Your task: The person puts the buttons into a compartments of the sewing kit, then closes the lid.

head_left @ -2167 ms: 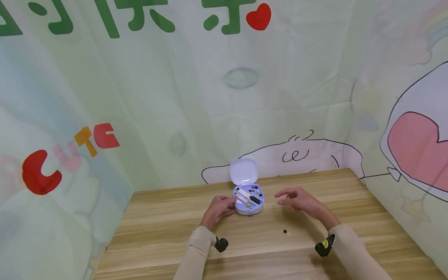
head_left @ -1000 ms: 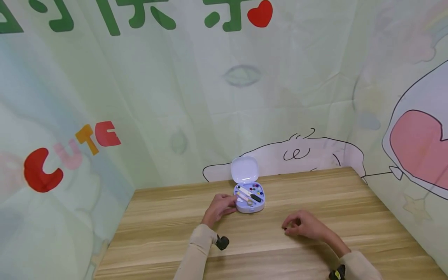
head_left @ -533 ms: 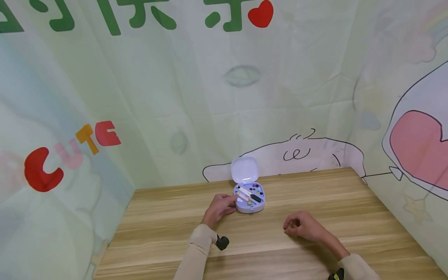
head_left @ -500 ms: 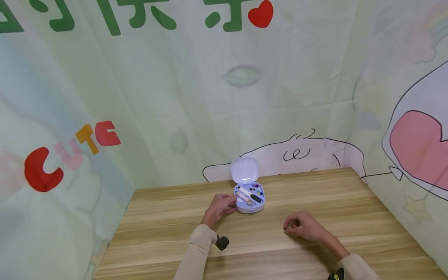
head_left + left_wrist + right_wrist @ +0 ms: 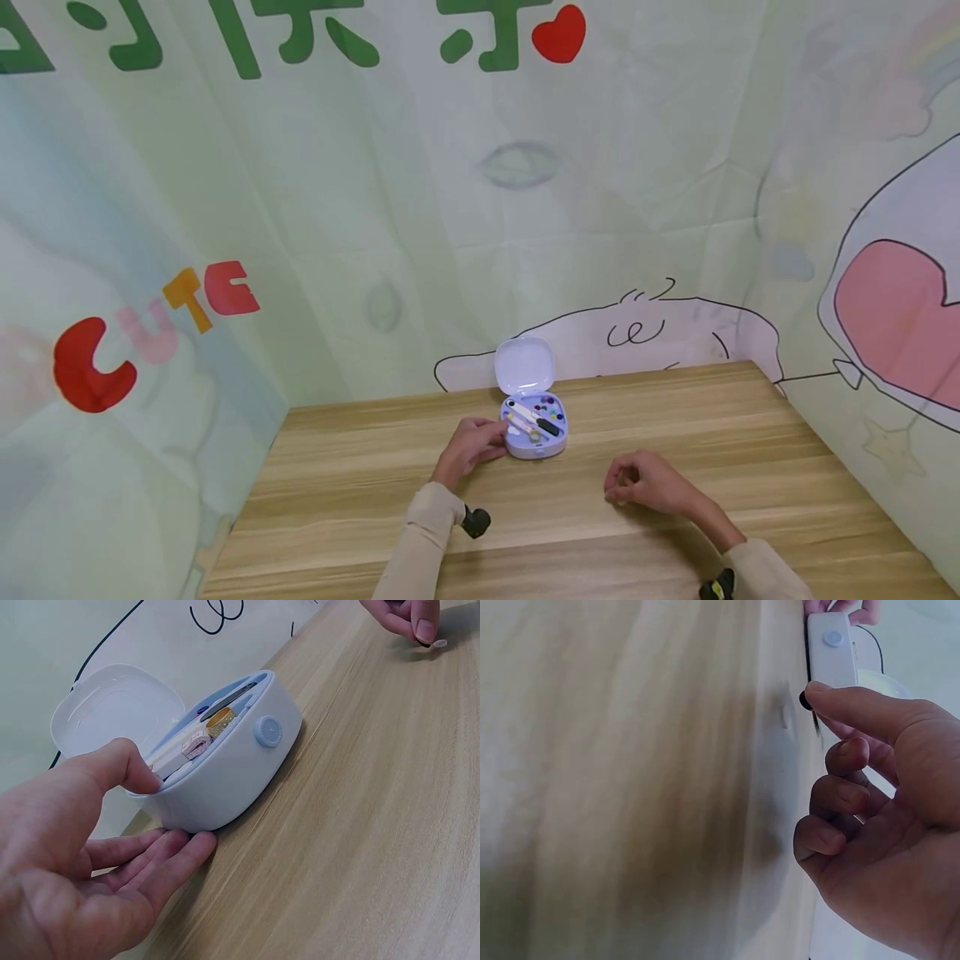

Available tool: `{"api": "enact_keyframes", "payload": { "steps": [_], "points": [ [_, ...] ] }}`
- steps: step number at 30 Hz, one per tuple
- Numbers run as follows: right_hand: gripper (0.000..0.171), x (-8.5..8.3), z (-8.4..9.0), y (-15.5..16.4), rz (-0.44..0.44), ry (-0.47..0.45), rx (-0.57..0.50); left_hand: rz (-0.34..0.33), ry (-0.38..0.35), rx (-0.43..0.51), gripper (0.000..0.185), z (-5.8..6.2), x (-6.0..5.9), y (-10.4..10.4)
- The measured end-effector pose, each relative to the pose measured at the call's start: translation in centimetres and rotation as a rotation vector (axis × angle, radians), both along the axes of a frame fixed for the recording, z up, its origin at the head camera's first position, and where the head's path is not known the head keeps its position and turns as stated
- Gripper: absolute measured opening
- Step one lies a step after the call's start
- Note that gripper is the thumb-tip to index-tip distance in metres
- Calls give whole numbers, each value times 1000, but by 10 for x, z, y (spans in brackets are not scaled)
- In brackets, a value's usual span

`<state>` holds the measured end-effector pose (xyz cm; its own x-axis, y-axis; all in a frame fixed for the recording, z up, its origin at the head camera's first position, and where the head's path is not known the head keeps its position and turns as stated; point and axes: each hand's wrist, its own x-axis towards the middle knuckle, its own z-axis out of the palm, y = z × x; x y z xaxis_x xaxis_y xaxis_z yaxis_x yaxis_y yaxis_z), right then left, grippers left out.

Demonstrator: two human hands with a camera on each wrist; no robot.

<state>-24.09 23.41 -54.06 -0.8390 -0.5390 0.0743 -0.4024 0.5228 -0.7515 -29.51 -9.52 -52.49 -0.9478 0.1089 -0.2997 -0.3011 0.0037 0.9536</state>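
A lilac sewing box (image 5: 536,451) stands on the table with its lid up. My left hand (image 5: 471,447) holds its left side; in the left wrist view the thumb lies on the rim and the fingertips touch the lower wall. Inside the box are a black-and-white tool (image 5: 546,426), a rolled tape measure (image 5: 196,742), a gold ring-like thimble (image 5: 220,721) and several small coloured pieces (image 5: 551,406). To the right, my right hand (image 5: 651,482) pinches a small black button (image 5: 805,700) just above the table. A small clear-white button (image 5: 786,717) is close by the fingertips.
The wooden table (image 5: 360,500) meets a printed cloth backdrop (image 5: 390,208) behind the box. The raised lid (image 5: 524,365) stands near that backdrop. A black wrist camera (image 5: 476,522) sits on the left wrist, another (image 5: 717,586) on the right.
My right hand came down and nearer from beside the box to the two small buttons on the table, and took the black one between its fingers. The left hand stays at the box.
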Motion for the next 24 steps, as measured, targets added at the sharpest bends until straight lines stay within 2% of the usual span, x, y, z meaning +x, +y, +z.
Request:
{"api": "enact_keyframes", "payload": {
  "steps": [11,24],
  "points": [
    [4,-11,18,-9,12,-50,-61,0,0,0,30,1,0,1],
    [9,-35,41,-30,-85,-192,-142,-8,-5,4,31,-4,-3,-1]
  ]
}}
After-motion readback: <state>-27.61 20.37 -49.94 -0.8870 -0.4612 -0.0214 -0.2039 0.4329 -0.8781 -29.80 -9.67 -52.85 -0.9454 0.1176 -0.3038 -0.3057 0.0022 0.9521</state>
